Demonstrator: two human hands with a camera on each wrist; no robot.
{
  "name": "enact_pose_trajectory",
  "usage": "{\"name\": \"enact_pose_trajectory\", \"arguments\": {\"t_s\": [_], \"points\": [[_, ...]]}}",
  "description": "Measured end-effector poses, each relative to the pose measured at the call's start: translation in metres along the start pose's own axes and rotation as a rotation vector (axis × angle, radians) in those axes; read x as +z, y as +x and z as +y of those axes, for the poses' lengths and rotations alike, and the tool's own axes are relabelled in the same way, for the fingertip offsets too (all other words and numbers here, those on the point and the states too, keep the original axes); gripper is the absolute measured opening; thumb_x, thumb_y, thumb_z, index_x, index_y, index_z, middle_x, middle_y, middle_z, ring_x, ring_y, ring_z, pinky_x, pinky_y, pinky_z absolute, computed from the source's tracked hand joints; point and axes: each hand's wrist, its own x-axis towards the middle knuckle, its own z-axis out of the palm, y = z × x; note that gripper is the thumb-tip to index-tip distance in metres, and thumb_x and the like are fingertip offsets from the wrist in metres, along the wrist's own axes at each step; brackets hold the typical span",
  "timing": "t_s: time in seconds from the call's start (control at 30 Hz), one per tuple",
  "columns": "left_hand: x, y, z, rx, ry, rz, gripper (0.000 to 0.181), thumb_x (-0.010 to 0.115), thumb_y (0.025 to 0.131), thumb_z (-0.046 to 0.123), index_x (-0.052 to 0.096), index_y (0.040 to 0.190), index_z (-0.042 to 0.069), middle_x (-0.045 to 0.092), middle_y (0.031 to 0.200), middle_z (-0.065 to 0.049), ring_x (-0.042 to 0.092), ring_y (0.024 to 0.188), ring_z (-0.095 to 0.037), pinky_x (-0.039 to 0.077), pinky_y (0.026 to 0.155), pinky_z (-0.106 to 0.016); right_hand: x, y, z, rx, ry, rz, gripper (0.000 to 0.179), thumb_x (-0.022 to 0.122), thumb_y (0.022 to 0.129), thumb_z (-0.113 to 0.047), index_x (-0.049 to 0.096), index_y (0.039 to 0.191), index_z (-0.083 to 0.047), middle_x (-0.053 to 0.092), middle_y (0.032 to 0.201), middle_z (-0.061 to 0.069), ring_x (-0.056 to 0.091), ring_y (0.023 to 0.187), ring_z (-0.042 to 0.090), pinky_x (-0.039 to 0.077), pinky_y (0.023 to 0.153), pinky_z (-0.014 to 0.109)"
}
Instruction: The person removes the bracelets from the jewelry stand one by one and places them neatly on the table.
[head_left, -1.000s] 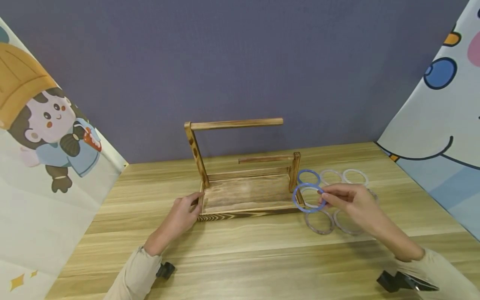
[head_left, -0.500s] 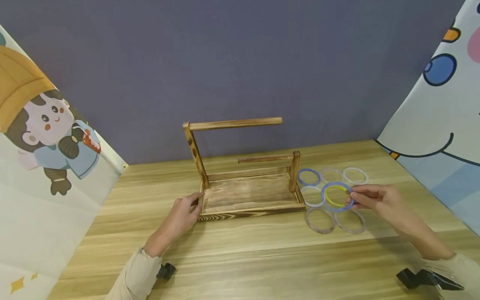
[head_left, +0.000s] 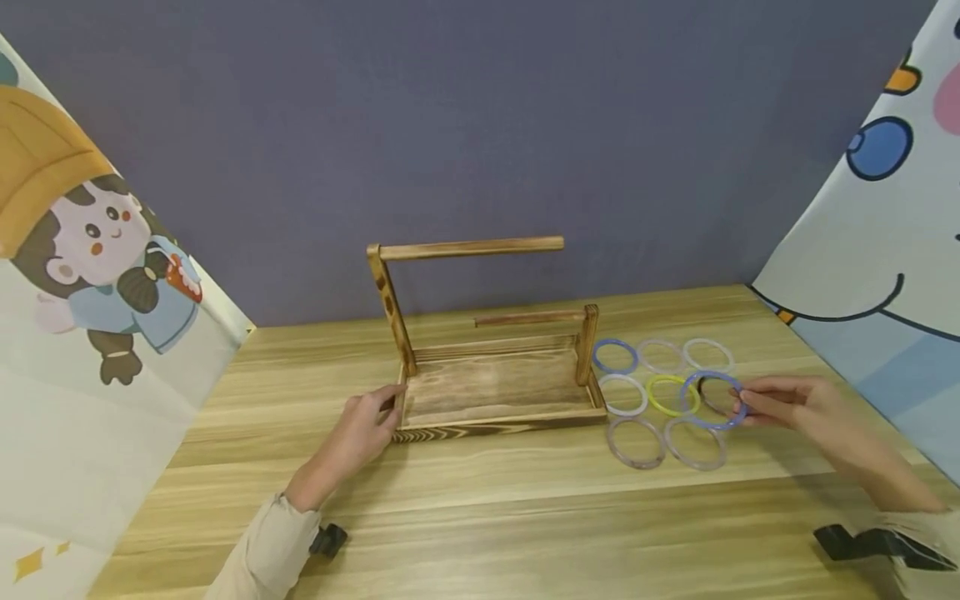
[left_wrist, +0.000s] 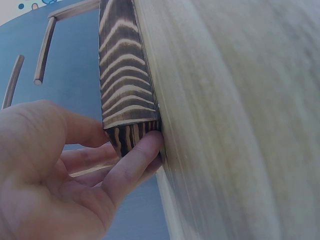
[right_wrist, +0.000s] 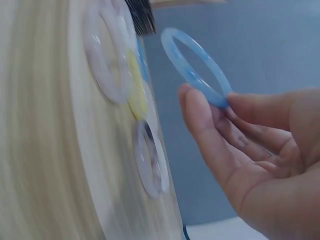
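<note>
My left hand [head_left: 363, 425] grips the left end of a wooden display rack [head_left: 502, 423], fingers around the end of its tray. This rack has a tall post with a long upper bar and a short post with a lower bar; both bars hold nothing. In the left wrist view, my fingers [left_wrist: 132, 162] press the striped end of the rack [left_wrist: 125, 75]. My right hand [head_left: 802, 408] pinches a blue bangle [head_left: 708, 426] between thumb and fingers, above the right side of the bangle group. The right wrist view shows this blue bangle [right_wrist: 182, 67] tilted and lifted off the table.
Several bangles lie in rows right of the rack, including a blue one [head_left: 617, 372], a white one [head_left: 624, 414], a yellow one [head_left: 671, 414] and a mottled one [head_left: 636, 467]. A dark-and-pale one [head_left: 708, 406] is partly behind the held bangle. A grey-blue panel [head_left: 465, 125] stands behind the table.
My right hand has carried the blue bangle rightward, away from the rack's short post and past the yellow bangle. My left hand has stayed on the rack.
</note>
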Motion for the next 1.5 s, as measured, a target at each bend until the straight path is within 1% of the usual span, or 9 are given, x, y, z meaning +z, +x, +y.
{"name": "enact_pose_trajectory", "arguments": {"t_s": [0.13,0.3,0.47,0.57,0.7,1.0,1.17,1.27,1.5], "points": [[-0.002,0.0,-0.001,0.006,-0.005,0.001,0.041,0.057,0.096,0.0,0.054,0.135,-0.01,0.06,0.127,-0.033,0.062,0.115,-0.041,0.056,0.064,-0.026,-0.012,-0.004,0.003,0.034,-0.046,0.005,0.025,0.051,0.1,0.006,0.07,0.116,0.001,0.075,0.103,0.005,0.073,0.09,0.02,0.059,0.078,0.032],[-0.002,0.0,-0.004,0.018,0.023,0.011,0.04,0.057,0.095,0.0,0.055,0.134,-0.009,0.06,0.127,-0.031,0.062,0.115,-0.04,0.058,0.076,-0.029,-0.021,-0.005,0.004,0.065,-0.144,-0.024,0.024,0.05,0.101,0.005,0.069,0.116,0.004,0.074,0.101,0.01,0.073,0.089,0.021,0.059,0.077,0.034],[-0.001,0.002,-0.003,0.023,0.032,0.017,0.041,0.058,0.095,0.001,0.055,0.135,-0.009,0.062,0.125,-0.031,0.064,0.113,-0.038,0.056,0.069,-0.027,-0.032,-0.009,0.005,0.156,-0.244,-0.01,0.033,0.052,0.101,0.001,0.051,0.123,0.025,0.073,0.103,-0.002,0.072,0.09,0.018,0.06,0.076,0.034],[0.0,0.003,-0.002,0.036,0.043,0.026,0.041,0.058,0.094,0.001,0.056,0.134,-0.009,0.063,0.123,-0.031,0.065,0.111,-0.038,0.057,0.071,-0.028,-0.036,-0.01,0.006,0.239,-0.286,0.008,0.043,0.053,0.102,-0.004,0.044,0.127,0.03,0.072,0.104,-0.005,0.072,0.089,0.017,0.06,0.075,0.032],[0.001,0.004,-0.001,0.035,0.043,0.034,0.04,0.058,0.094,0.001,0.057,0.133,-0.008,0.064,0.122,-0.03,0.065,0.111,-0.038,0.057,0.073,-0.03,-0.042,-0.013,0.009,0.296,-0.276,-0.021,0.043,0.053,0.103,-0.007,0.046,0.126,0.028,0.073,0.104,0.0,0.072,0.088,0.019,0.06,0.076,0.033],[0.001,0.004,-0.003,0.035,0.047,0.041,0.04,0.058,0.094,-0.001,0.057,0.133,-0.008,0.064,0.122,-0.031,0.064,0.111,-0.039,0.058,0.076,-0.033,-0.053,-0.015,0.015,0.324,-0.142,-0.149,0.033,0.051,0.102,-0.001,0.052,0.121,0.027,0.074,0.103,0.01,0.072,0.091,0.023,0.059,0.079,0.038],[0.001,0.004,-0.002,0.031,0.044,0.034,0.04,0.057,0.094,-0.001,0.056,0.134,-0.009,0.063,0.123,-0.031,0.064,0.111,-0.038,0.055,0.069,-0.028,-0.051,-0.016,0.015,0.414,-0.242,-0.122,0.041,0.055,0.102,-0.01,0.052,0.122,0.026,0.074,0.097,0.01,0.073,0.084,0.021,0.061,0.074,0.037],[0.001,0.003,-0.002,0.034,0.04,0.038,0.04,0.058,0.094,-0.001,0.056,0.133,-0.009,0.063,0.123,-0.031,0.065,0.111,-0.038,0.055,0.067,-0.027,-0.051,-0.016,0.015,0.411,-0.285,-0.115,0.04,0.055,0.102,-0.01,0.054,0.12,0.026,0.075,0.092,0.008,0.072,0.078,0.02,0.061,0.07,0.037],[0.002,0.001,-0.002,0.022,0.033,0.033,0.04,0.058,0.094,0.001,0.057,0.133,-0.008,0.063,0.123,-0.03,0.065,0.111,-0.038,0.058,0.073,-0.03,-0.046,-0.019,0.016,0.442,-0.255,-0.087,0.035,0.061,0.099,-0.01,0.061,0.114,0.022,0.074,0.086,0.013,0.072,0.073,0.02,0.061,0.067,0.035]]}}
